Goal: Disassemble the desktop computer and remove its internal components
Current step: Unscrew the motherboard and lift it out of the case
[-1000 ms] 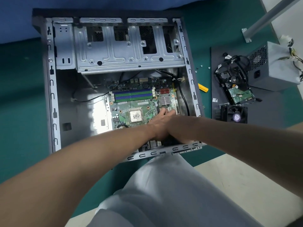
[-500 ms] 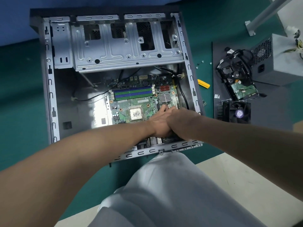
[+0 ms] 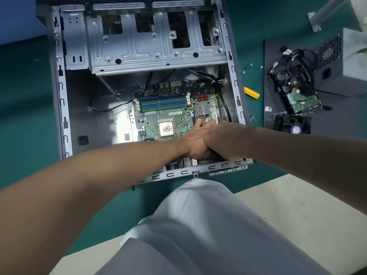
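Where the two grips meet: over the near right corner of the motherboard (image 3: 158, 116), inside the open computer case (image 3: 59, 96), which lies flat on the green counter (image 3: 25, 126).
Left grip (image 3: 195, 140): back of hand up, fingers (image 3: 200, 124) reaching forward, tips bent down onto the board. Whether they pinch anything, cannot tell.
Right grip (image 3: 222, 139): touching the left grip, knuckles up, fingers hidden beneath. Spread or pressed together, cannot tell.
Just left of grips: bare CPU (image 3: 166, 129), top mottled.
Just beyond grips: small finned heatsink (image 3: 203, 110). Further beyond are the memory slots (image 3: 162, 103), then the drive cage (image 3: 139, 52).
Right of grips, inside case: black cable (image 3: 225, 104) running along the wall.
Right of grips, outside case: yellow tool (image 3: 251, 92) and loose screws (image 3: 251, 65) on the counter. A black panel (image 3: 337, 120) carries the fan (image 3: 294, 126) and hard drive (image 3: 299, 100), with the power supply (image 3: 347, 66) beyond them.
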